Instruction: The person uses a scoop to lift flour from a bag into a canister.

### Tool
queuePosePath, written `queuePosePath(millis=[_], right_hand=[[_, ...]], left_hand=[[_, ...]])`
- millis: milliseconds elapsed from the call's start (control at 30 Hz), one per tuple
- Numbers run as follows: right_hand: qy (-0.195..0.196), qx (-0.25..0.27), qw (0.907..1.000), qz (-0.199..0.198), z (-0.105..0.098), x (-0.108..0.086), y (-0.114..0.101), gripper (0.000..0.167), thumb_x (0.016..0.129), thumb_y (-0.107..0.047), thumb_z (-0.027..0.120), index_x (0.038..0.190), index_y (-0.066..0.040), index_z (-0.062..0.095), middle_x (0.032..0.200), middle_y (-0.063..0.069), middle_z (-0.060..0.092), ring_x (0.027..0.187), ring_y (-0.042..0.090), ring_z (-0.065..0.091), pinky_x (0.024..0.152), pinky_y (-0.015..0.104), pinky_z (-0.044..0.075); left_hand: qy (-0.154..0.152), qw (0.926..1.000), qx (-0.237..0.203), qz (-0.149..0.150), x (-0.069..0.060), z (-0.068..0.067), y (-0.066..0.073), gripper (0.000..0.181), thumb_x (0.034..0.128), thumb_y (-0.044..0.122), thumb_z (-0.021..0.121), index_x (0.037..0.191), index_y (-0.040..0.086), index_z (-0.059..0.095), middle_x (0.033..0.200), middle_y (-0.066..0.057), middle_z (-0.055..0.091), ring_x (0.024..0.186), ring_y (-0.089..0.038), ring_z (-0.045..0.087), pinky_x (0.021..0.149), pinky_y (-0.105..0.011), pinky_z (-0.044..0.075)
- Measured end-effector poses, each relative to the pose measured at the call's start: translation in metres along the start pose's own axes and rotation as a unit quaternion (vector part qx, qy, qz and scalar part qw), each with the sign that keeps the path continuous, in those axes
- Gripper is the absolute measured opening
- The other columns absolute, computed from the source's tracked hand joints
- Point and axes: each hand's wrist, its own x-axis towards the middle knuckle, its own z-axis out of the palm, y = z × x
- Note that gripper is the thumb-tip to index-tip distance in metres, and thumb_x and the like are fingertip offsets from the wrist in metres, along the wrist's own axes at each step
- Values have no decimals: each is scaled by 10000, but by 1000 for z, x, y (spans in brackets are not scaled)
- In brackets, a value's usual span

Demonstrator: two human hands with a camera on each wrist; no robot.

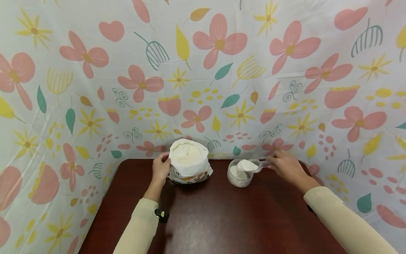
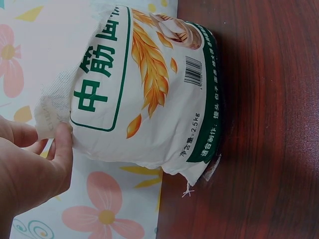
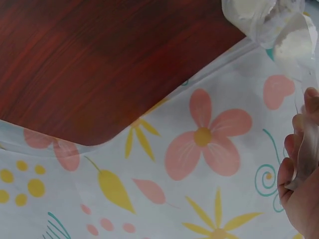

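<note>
A white flour bag [image 1: 188,169] stands with its mouth open near the table's back edge, pale flour [image 1: 187,154] showing inside. My left hand [image 1: 160,168] pinches the left side of its rolled rim between thumb and fingers; the left wrist view shows the bag's printed side with a wheat ear [image 2: 149,69]. My right hand [image 1: 285,165] grips the handle of a clear scoop [image 3: 308,144], its bowl heaped with white flour [image 1: 247,165]. The scoop is over the right side of a round clear container [image 1: 239,181], which has flour in it.
The dark red wooden table [image 1: 219,215] stretches toward me in front of the bag and container. A flower-patterned cloth [image 1: 196,88] hangs behind the table and along its sides, close to both hands.
</note>
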Motion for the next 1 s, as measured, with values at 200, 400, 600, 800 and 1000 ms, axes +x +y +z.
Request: queuePosePath(millis=[200,400,600,800,1000], right_hand=[[-170,-67,9998,42,-2,3,-3,309,784,-111,894,1071,-54,797,961,120,633,854,290,612,687,433,554],[-329,-168,9993,70,-2,6,-3,308,789,-96,891,1081,-65,800,962,114,628,874,287,584,642,408,522],[-517,-350,9980,9,-1,10,-2,303,787,-118,898,1072,-81,801,981,112,642,972,313,590,688,432,553],[-768,-603,9952,-29,-1,15,-2,258,801,-131,890,1040,-97,799,1017,113,659,960,321,586,752,464,572],[-761,-805,9937,-187,0,19,-1,239,781,-136,903,991,-124,791,973,88,637,930,317,589,720,472,563]], left_hand=[[-20,10000,28,6,0,-1,-1,337,1058,46,522,1376,2,623,1281,-222,607,984,-239,650,849,-326,622],[5,10000,21,3,0,0,-2,337,1055,38,525,1373,-7,626,1273,-232,612,933,-196,648,869,-364,625],[41,10000,56,11,1,0,-1,325,1056,44,530,1361,2,637,1266,-223,618,927,-201,652,938,-476,608],[-10,10000,34,-25,-1,0,0,335,1064,45,521,1381,1,622,1282,-233,606,940,-224,648,981,-535,578],[-21,10000,51,-27,-1,0,0,336,1066,45,517,1383,-1,618,1286,-232,604,962,-242,641,975,-526,579]])
